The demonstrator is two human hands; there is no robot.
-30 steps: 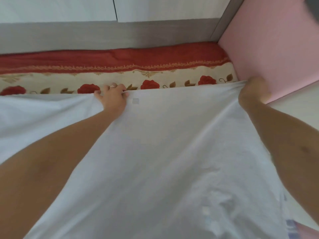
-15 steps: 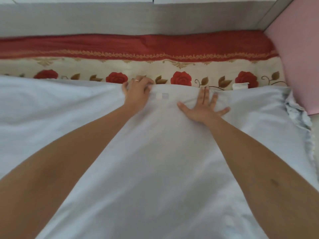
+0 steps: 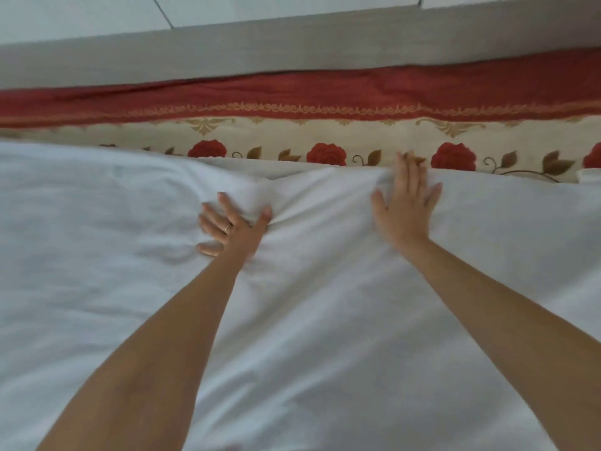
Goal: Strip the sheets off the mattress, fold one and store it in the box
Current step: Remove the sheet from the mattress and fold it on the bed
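Note:
A white sheet (image 3: pixel 325 320) covers most of the view, spread over a mattress. Its far edge lies along a cream strip printed with red roses (image 3: pixel 325 138) and a red border (image 3: pixel 325 92). My left hand (image 3: pixel 232 224), with a ring on one finger, rests on the sheet a little back from the far edge, fingers spread and pressing into a bunched fold. My right hand (image 3: pixel 406 203) lies flat, fingers apart, fingertips reaching the sheet's far edge. Neither hand grips the cloth. No box is in view.
A grey wood-grain bed frame (image 3: pixel 292 50) runs along the far side behind the red border. White panels (image 3: pixel 292 8) stand beyond it. A small white tag or corner (image 3: pixel 588 175) shows at the far right edge.
My left hand let go of the sheet's far edge and moved back toward me, now spread on a fold. My right hand came off the right corner and now lies flat near the middle.

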